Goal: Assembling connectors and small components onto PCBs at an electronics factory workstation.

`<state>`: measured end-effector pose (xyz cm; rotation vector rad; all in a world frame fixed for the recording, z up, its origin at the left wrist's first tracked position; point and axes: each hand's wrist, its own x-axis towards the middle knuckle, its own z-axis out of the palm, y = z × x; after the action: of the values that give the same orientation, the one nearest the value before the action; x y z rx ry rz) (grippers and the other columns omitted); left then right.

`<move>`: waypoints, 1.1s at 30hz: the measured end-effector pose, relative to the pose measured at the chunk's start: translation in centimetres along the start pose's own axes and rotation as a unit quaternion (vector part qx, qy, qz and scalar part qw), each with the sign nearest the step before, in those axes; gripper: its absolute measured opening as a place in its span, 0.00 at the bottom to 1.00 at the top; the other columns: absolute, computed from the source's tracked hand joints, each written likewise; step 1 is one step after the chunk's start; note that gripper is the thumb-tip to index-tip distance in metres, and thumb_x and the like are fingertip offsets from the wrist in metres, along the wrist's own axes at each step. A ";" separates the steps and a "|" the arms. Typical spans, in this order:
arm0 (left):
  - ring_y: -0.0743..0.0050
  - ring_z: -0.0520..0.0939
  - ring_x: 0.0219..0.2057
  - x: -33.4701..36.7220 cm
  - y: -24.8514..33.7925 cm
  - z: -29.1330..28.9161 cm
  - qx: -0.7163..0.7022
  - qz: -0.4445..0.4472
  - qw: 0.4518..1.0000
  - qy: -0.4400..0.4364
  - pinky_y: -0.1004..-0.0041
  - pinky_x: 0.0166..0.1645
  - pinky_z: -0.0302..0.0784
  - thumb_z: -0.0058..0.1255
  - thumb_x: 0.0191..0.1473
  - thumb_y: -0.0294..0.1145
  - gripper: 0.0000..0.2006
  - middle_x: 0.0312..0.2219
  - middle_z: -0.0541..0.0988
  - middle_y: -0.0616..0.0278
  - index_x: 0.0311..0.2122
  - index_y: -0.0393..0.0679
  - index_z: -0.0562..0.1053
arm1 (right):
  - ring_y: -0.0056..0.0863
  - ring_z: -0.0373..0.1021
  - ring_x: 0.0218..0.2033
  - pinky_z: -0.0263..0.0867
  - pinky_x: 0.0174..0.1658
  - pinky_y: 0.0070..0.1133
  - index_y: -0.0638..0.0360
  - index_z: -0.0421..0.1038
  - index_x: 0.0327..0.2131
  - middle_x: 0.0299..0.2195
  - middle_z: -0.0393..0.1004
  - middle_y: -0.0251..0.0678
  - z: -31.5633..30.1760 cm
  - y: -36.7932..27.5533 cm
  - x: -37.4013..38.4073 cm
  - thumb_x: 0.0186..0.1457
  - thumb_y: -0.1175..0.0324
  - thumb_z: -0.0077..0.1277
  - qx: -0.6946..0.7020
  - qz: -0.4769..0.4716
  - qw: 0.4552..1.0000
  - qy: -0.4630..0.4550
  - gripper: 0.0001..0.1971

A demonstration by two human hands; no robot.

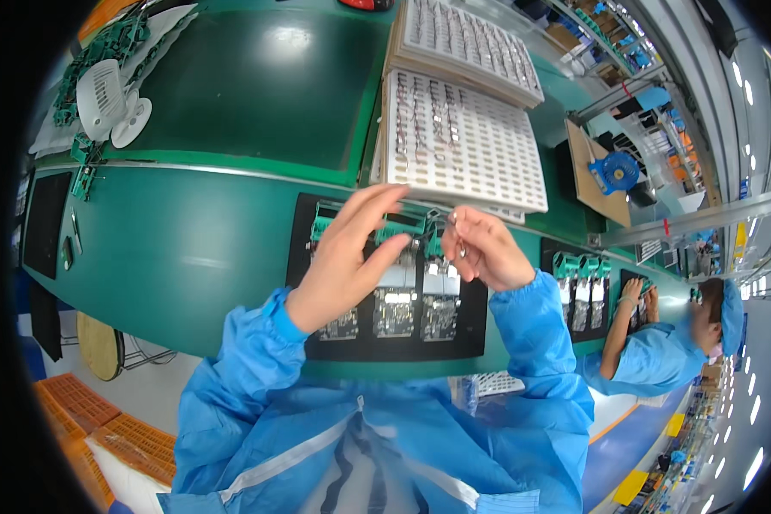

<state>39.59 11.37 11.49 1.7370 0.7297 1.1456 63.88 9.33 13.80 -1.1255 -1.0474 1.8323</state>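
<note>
My left hand (338, 261) is over the left part of a black mat (464, 330), fingers spread and nothing in them. Above the mat's right side, my right hand (490, 248) pinches a small shiny metal part (463, 251), partly hidden by the fingers. A thin dark loop (438, 221) shows beside its fingertips; whether it joins that part I cannot tell. Below both hands, several circuit boards with green connector blocks lie in a row, among them a middle board (395, 313) and a right board (441, 317). My left hand partly covers the left board (341, 327).
White trays (497, 158) of small metal parts stand beyond my right hand. A white fan (103, 103) is at the far left. To the right, a co-worker (660, 343) handles boards at the same bench, past another black mat with boards (582, 291).
</note>
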 end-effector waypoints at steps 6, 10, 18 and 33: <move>0.73 0.81 0.40 -1.4 -1.1 5.2 -0.138 -0.105 0.984 -0.039 0.75 0.44 0.79 0.52 0.57 0.19 0.06 0.38 0.74 0.60 0.40 0.33 0.75 | 0.16 0.68 0.18 0.58 0.20 0.11 0.54 0.66 0.34 0.29 0.77 0.34 0.4 4.3 -4.7 0.65 0.61 0.45 0.053 0.027 0.998 0.019 0.09; 0.74 0.79 0.39 -2.2 -1.5 7.7 -0.116 -0.137 0.980 -0.085 0.75 0.45 0.79 0.54 0.55 0.18 0.07 0.38 0.74 0.60 0.40 0.33 0.75 | 0.16 0.71 0.19 0.59 0.20 0.11 0.56 0.67 0.36 0.30 0.78 0.35 -0.9 6.9 -6.8 0.65 0.63 0.45 0.040 0.025 0.997 0.064 0.08; 0.61 0.81 0.33 0.3 -2.6 11.3 0.091 0.001 0.994 -0.055 0.70 0.37 0.76 0.56 0.52 0.20 0.08 0.32 0.77 0.56 0.38 0.37 0.77 | 0.22 0.72 0.19 0.64 0.21 0.19 0.64 0.68 0.38 0.25 0.77 0.37 -2.7 8.1 -7.3 0.61 0.73 0.49 -0.138 -0.064 0.966 0.209 0.05; 0.50 0.78 0.32 2.6 -3.1 15.2 0.280 0.098 0.955 -0.017 0.61 0.34 0.75 0.55 0.52 0.20 0.05 0.30 0.73 0.56 0.35 0.39 0.73 | 0.49 0.74 0.30 0.68 0.30 0.38 0.60 0.69 0.34 0.29 0.77 0.45 -4.1 8.1 -6.0 0.56 0.72 0.51 -0.424 -0.185 0.810 0.360 0.03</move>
<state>54.56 9.38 7.20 2.3410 0.9402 1.1006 68.39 1.84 7.33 -1.7572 -1.4774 0.4569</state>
